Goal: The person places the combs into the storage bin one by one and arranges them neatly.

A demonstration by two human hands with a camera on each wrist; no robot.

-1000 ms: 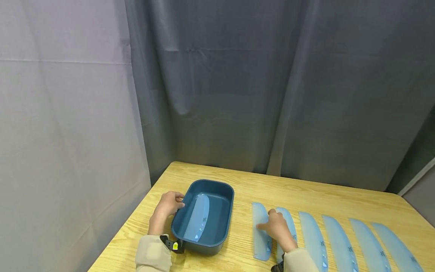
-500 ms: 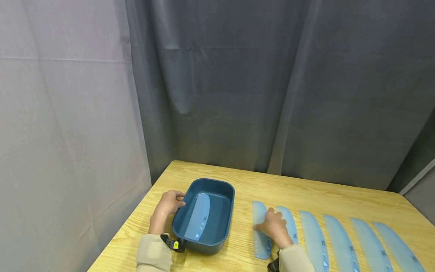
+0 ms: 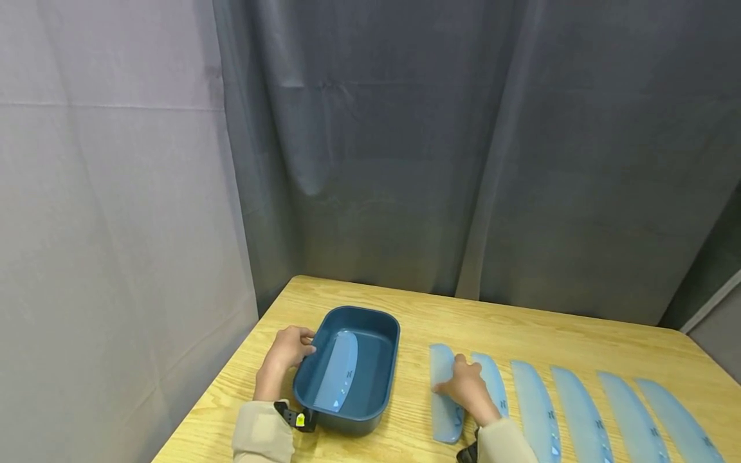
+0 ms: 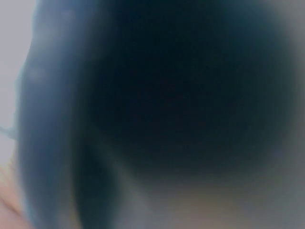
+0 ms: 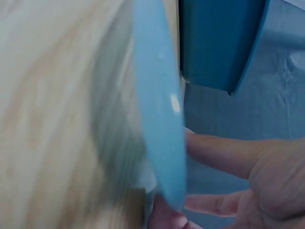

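Comb-like blue blade (image 3: 444,402), thin and translucent, lies nearest the dark blue bin (image 3: 370,315) in a row of such pieces on the table (image 3: 521,328), just right of the bin and apart from it. I have my right hand (image 3: 466,388) on it: the thumb sits at its bin-side edge, the fingers (image 5: 224,152) curl over the far edge, and in the right wrist view the piece stands tipped up on its long edge with my fingers pinching it. I judge it light, stiff enough to keep its curve yet likely to flex, and smooth enough to slip, so I would hold it mid-length across the width rather than by a tapered tip. One edge appears toothed; I would keep my pads off that side.

My left hand (image 3: 287,349) grips the bin's left rim, fingers curled over the lip. One more blue piece (image 3: 338,373) already lies inside the bin. Five others (image 3: 579,411) stretch away from the bin to the right. The left wrist view is too blurred to read.
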